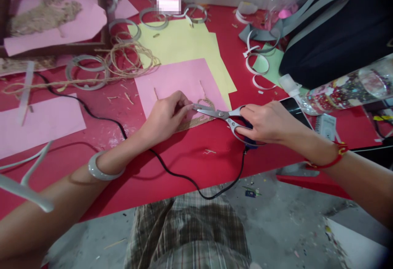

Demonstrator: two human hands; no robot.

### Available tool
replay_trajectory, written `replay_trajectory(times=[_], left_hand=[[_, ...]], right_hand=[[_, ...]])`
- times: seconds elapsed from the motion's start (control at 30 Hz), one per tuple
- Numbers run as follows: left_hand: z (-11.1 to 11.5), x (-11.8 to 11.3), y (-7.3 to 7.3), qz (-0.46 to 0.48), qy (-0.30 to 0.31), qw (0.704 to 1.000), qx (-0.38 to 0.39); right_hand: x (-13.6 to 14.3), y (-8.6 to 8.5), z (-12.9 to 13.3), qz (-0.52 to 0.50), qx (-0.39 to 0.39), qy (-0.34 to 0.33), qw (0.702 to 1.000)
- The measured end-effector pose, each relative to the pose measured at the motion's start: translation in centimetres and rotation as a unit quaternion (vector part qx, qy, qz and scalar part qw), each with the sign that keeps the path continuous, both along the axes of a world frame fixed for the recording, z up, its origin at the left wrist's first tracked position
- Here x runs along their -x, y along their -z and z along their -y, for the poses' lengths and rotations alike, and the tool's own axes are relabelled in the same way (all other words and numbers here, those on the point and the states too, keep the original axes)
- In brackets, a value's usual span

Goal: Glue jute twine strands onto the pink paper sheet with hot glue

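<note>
My right hand (260, 121) is closed round the handles of silver scissors (226, 115), whose blades point left and look slightly parted. At the blade tips, my left hand (170, 117) is pinched, thumb against fingers; what it holds there is too small to make out. Beneath both lies a pink sheet of paper (181, 74) with pieces of twine stuck on it. A brown twine strip (195, 123) runs along its near edge, partly covered by my left hand. Under the right hand shows part of a dark blue object (251, 142) joined to a black cord (184, 175).
Yellow sheets (178, 39) lie behind the pink one. Loose twine (129, 58) and tape rings (87, 72) are at the left, near a brown frame (102, 15). A bottle (346, 87), a dark bag (334, 31) and a phone (296, 109) stand or lie to the right.
</note>
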State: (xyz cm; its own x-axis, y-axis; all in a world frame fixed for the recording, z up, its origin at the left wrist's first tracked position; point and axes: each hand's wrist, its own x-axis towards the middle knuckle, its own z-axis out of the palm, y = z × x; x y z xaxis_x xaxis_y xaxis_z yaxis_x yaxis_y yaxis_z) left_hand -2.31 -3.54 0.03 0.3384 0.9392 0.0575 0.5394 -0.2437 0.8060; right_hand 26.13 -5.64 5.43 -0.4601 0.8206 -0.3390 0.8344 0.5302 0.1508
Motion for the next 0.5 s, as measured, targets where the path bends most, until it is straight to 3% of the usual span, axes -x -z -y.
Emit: replay_trajectory(times=[0.27,0.5], left_hand=[[0.01,-0.03,0.18,0.014,0.004,1.0,0.0],[-0.04,0.03,0.12,0.026,0.001,1.0,0.006]], right_hand=[[-0.2,0.13,0.12,-0.011,-0.001,0.006,1.0],[0.39,-0.01,0.41,0.011,-0.011,0.07,0.997]])
